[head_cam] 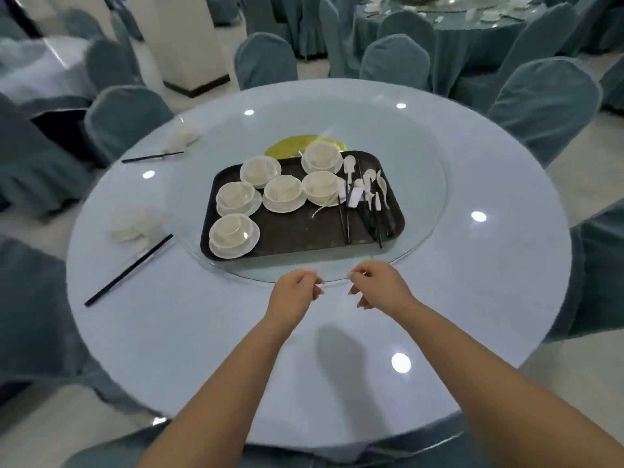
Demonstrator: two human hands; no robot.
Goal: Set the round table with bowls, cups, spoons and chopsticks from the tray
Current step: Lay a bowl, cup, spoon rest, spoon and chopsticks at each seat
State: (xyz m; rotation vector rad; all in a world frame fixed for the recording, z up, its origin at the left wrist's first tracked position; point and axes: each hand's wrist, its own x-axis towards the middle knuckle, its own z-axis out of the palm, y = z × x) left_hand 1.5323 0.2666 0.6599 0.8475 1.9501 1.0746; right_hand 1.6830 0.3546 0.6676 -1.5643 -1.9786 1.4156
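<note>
A dark tray [297, 231] lies on the glass turntable [422, 184] in the middle of the round pale-blue table [489, 282]. On the tray stand several white bowl sets [233, 231], each a cup in a bowl on a saucer. White spoons [369, 189] and black chopsticks [374, 224] are piled at its right end. My left hand [295, 293] and my right hand [378, 285] are side by side at the turntable's near rim, fingers curled and pinching the glass edge.
Two place settings lie on the table's left side: white dishes [133, 228] with black chopsticks [128, 270], and further back dishes [182, 136] with chopsticks [152, 157]. Blue-covered chairs [543, 103] ring the table. Another laid table [449, 15] stands behind.
</note>
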